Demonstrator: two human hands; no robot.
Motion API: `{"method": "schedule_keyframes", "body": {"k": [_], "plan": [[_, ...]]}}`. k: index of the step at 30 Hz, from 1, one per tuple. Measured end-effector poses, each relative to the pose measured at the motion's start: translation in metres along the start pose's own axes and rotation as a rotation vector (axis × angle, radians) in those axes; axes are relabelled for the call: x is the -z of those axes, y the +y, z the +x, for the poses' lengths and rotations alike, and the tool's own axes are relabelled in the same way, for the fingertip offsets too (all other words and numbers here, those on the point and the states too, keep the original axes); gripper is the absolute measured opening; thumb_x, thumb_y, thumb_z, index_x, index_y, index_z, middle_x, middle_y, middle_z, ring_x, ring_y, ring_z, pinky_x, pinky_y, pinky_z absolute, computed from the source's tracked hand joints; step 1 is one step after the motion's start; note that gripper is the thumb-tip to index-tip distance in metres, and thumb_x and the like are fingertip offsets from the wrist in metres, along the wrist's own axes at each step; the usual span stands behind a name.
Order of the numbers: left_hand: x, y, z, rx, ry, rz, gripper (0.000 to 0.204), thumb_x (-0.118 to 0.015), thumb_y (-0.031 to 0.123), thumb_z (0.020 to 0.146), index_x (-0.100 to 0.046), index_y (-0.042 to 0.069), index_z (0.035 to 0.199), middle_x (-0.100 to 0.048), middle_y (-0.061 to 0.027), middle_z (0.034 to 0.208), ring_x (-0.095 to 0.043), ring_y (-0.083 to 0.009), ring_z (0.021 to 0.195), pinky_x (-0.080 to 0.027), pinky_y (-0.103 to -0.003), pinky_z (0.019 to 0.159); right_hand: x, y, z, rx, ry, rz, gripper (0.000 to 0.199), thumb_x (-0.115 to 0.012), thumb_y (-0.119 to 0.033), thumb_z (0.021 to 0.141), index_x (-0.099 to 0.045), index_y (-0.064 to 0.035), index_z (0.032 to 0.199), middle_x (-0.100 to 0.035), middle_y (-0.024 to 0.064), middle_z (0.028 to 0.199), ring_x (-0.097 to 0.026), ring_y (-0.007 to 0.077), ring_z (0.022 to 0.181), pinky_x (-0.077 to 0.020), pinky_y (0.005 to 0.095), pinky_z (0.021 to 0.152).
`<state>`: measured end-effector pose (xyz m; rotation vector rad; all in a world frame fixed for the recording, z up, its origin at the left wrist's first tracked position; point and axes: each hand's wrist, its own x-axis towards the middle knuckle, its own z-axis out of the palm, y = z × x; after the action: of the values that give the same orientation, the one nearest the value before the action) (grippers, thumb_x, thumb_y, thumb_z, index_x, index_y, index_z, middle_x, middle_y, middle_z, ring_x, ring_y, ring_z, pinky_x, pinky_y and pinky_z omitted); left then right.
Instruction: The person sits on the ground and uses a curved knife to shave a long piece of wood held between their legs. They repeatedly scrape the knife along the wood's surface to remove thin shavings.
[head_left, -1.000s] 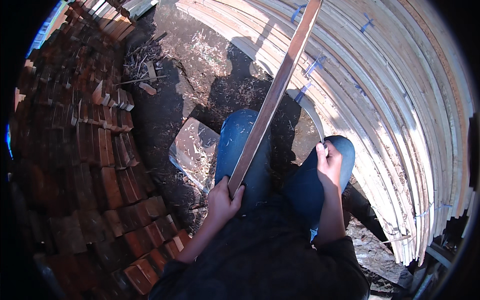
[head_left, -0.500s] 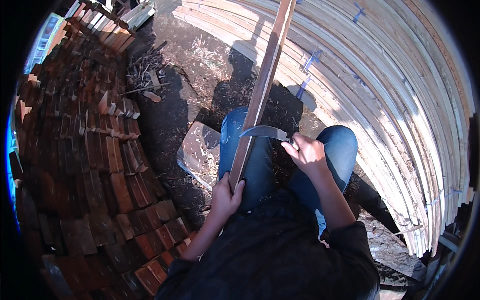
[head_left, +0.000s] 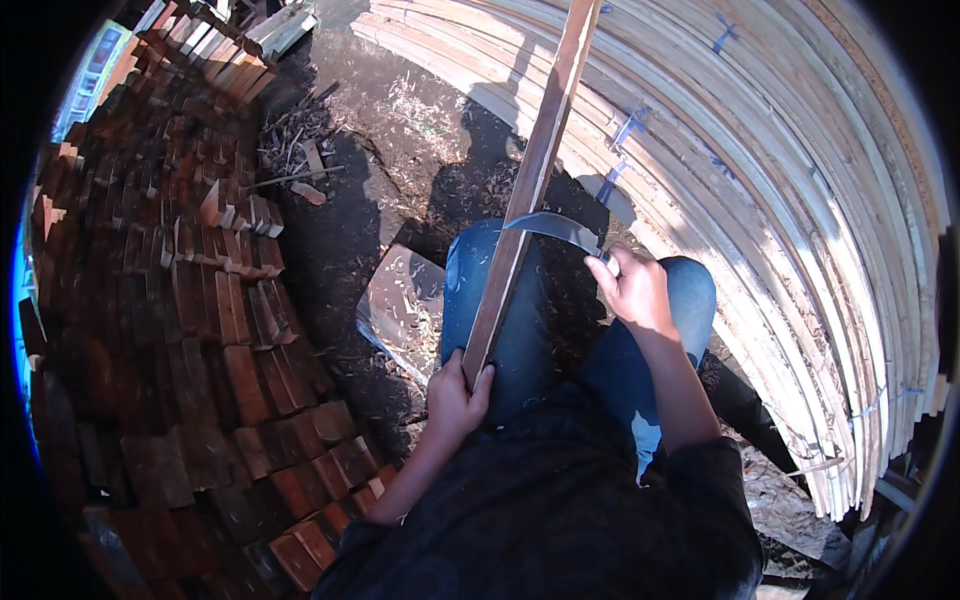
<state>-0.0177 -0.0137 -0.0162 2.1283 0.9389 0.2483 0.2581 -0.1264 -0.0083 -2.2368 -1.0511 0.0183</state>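
A long, narrow wooden strip (head_left: 530, 185), brown with a pale edge, slants up and away from my lap past the top of the view. My left hand (head_left: 460, 396) is closed around its near end, over my left thigh. In my right hand (head_left: 636, 288) is a sickle (head_left: 556, 228) with a curved grey blade; my fingers wrap its handle and hide most of it. The blade points left and lies against the strip's right edge, its tip over the wood. My right hand is just above my right knee.
Stacked reddish-brown wood pieces (head_left: 190, 370) fill the left side. Long pale strips (head_left: 760, 200), tied with blue bands, lie in a large bundle at the right. A flat-topped block (head_left: 405, 290) stands beside my left knee. Shavings and scraps (head_left: 308, 160) litter the dirt ahead.
My right hand and the sickle have moved away from me along the strip and slightly right. My left hand keeps its hold on the near end.
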Motion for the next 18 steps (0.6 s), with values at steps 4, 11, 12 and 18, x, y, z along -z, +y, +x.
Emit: {"method": "schedule_keyframes", "body": {"k": [4,11,12,18], "plan": [[-0.003,-0.001,0.002,-0.012,-0.018,0.045,0.044,-0.064,0.028,0.087,-0.055,-0.013,0.102,-0.061,-0.0294,0.074,-0.063,-0.0446,0.069,-0.05,-0.048,0.062,-0.016,-0.03,-0.034,0.062,-0.103,0.116,0.04,-0.068,-0.043,0.085,-0.057,-0.0053,0.075,-0.063,0.0122,0.066,-0.065,0.0334,0.062,-0.0517,0.0417,0.052],[-0.003,0.007,0.003,0.03,-0.005,0.033,0.038,-0.064,0.028,0.087,-0.056,-0.009,0.095,-0.059,-0.026,0.068,-0.061,-0.0433,0.063,-0.047,-0.049,0.058,-0.019,-0.013,-0.012,0.185,-0.101,-0.087,0.042,-0.07,-0.046,0.081,-0.057,-0.0063,0.073,-0.06,0.01,0.063,-0.063,0.0308,0.058,-0.051,0.0398,0.051],[-0.001,0.01,0.003,0.043,-0.01,0.033,0.037,-0.064,0.028,0.087,-0.056,-0.008,0.093,-0.059,-0.0252,0.066,-0.061,-0.043,0.061,-0.047,-0.049,0.057,-0.021,-0.007,-0.008,0.226,-0.072,-0.112,0.045,-0.069,-0.049,0.081,-0.058,-0.0069,0.073,-0.062,0.0092,0.063,-0.064,0.0301,0.058,-0.0512,0.0402,0.05],[-0.001,0.011,0.001,0.029,-0.001,0.025,0.033,-0.064,0.028,0.087,-0.056,-0.005,0.09,-0.058,-0.0245,0.065,-0.06,-0.043,0.06,-0.046,-0.049,0.055,0.007,0.001,0.026,0.121,-0.009,-0.142,0.046,-0.069,-0.05,0.081,-0.059,-0.0057,0.073,-0.062,0.0098,0.063,-0.063,0.0305,0.057,-0.0495,0.0401,0.05]]}}
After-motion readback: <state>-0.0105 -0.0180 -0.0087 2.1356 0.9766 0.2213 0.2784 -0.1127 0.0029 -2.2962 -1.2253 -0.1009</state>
